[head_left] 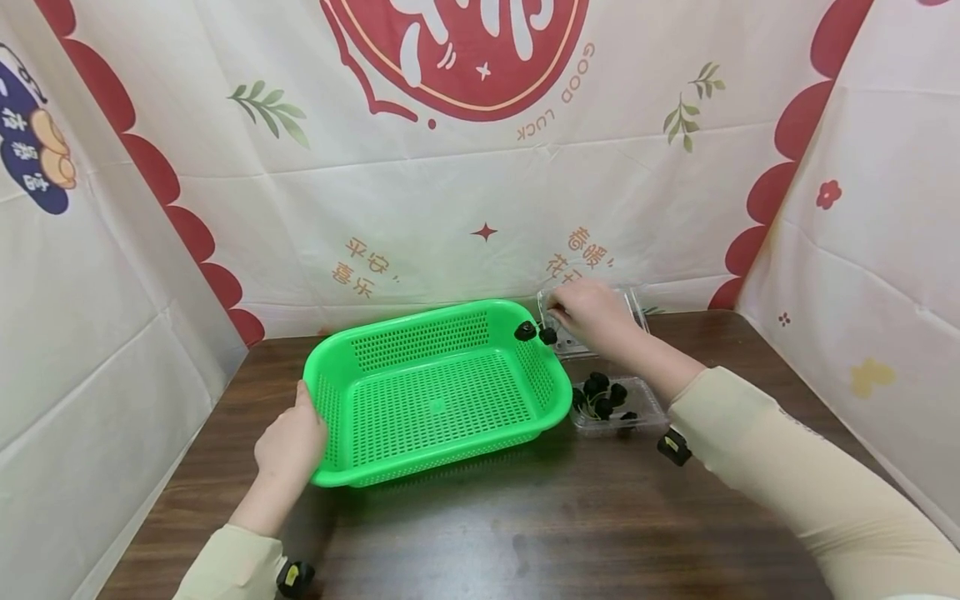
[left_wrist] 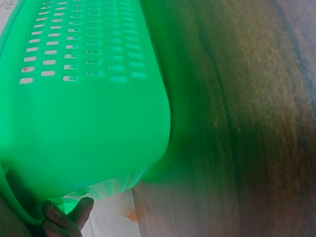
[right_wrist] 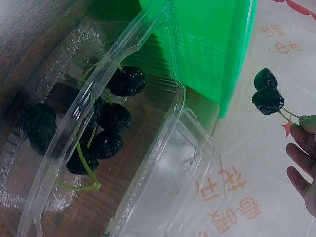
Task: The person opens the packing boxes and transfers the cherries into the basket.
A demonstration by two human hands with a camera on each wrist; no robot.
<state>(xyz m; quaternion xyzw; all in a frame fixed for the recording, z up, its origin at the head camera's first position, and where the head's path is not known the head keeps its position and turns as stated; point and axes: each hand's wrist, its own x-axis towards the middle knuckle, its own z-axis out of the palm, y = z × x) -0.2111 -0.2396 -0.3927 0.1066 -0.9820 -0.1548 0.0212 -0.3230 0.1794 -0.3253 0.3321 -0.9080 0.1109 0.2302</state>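
Note:
A green perforated plastic basket (head_left: 442,455) stands tilted on the table, its left end gripped at the rim by my left hand (head_left: 291,442). In the left wrist view the fingers (left_wrist: 81,212) curl under that rim. Between thumb and finger my right hand (head_left: 588,315) pinches the thin green stems of a pair of dark cherries (right_wrist: 268,101). The pair hangs at the basket's far right corner in the head view. Below the right forearm, a clear plastic box (head_left: 652,404) holds several more dark cherries (head_left: 597,385) with green stems.
The box's clear lid (head_left: 628,304) stands open behind it, against the printed cloth backdrop (head_left: 450,200). Cloth walls close off the left and right sides. The brown wooden table (head_left: 480,533) extends in front of the basket.

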